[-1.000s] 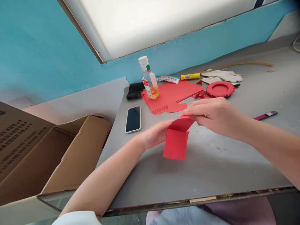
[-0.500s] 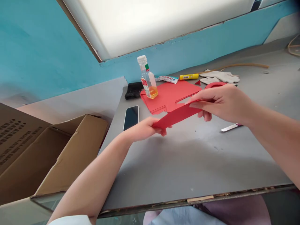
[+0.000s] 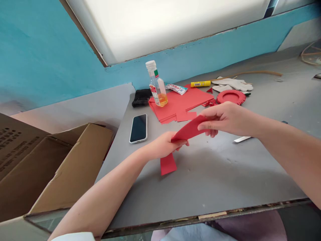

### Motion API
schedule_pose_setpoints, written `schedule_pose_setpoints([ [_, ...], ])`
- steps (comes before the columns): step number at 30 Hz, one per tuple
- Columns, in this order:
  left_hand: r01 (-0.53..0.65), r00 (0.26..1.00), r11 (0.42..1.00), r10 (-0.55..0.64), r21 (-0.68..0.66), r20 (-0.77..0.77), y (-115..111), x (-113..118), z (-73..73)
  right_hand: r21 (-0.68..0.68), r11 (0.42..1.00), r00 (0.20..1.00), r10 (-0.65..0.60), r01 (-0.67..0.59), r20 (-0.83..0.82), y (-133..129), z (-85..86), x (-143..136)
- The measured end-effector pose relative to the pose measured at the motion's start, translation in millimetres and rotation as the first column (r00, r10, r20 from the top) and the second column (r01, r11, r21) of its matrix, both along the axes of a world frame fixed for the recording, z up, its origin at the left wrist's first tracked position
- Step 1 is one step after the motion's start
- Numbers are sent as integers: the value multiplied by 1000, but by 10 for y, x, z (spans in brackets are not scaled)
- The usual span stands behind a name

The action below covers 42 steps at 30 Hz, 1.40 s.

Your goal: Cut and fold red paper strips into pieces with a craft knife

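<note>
Since half a second ago the red paper has bent over; left hand and right hand each keep a pinching grip on it, above the table.

A strip of red paper is held up above the grey table, about the middle of it and nearer the front edge than the back. It is bent. One part arches flat across the top. The other end hangs down, its flat square tip close to the table.
</note>
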State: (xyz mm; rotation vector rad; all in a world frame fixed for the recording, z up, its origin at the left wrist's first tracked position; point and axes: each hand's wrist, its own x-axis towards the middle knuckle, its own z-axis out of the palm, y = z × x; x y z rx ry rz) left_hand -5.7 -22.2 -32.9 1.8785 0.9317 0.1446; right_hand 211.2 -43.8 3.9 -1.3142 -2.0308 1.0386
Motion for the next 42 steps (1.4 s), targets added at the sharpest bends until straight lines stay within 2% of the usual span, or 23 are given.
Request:
schedule_pose_setpoints([
  [2,50,995,992,-41,112,-86,-1,-27,32,-87,989,988,129,-122,84,-22,32,-1],
  [4,113,985,983,-92,146,-144,17,-77,77,-137,963,961,249,-232,123,-23,30,12],
  [7,139,979,977,-111,165,-168,111,-192,127,-111,956,958,279,-270,67,34,-15,101],
  [9,44,994,975,-22,218,-104,212,-290,137,-78,975,978,208,-210,-32,100,-40,216],
  [11,-169,985,950,153,264,80,309,-383,137,-64,995,987,67,-77,-149,173,-52,343],
  [13,-393,885,899,312,194,344,364,-444,139,-103,994,957,-64,36,-283,240,-63,448],
  [15,-485,755,873,387,54,529,361,-460,151,-163,985,912,-111,50,-394,294,-89,510],
  [16,-477,720,879,394,-4,571,341,-453,161,-186,982,899,-110,32,-425,316,-110,527],
  [17,-446,716,894,387,-46,581,314,-440,173,-197,980,894,-96,9,-438,335,-134,538],
  [19,-360,751,928,347,-91,561,249,-409,198,-196,980,908,-48,-38,-415,363,-187,552],
  [23,-261,795,959,277,-109,540,154,-376,230,-132,986,950,55,-100,-307,387,-254,586],
  [27,-253,810,961,275,-114,518,139,-366,202,-113,980,967,137,-164,-215,361,-225,572],
  [29,-269,809,956,292,-121,510,156,-372,179,-132,985,977,88,-115,-194,329,-179,530],
  [32,-265,838,955,298,-136,458,212,-433,177,-137,990,989,-59,40,-139,270,-95,468],
  [34,-209,919,970,238,-122,315,257,-494,211,-148,987,995,-75,63,-72,235,-47,445],
  [36,-122,985,988,132,-97,108,278,-524,258,-201,980,1000,3,-2,2,203,-11,421],
  [40,63,993,993,-72,-103,-89,157,-341,288,-279,943,971,215,-180,102,136,19,310],
  [42,157,983,978,-168,-138,-74,31,-159,241,-286,922,943,306,-260,130,98,23,241],
])
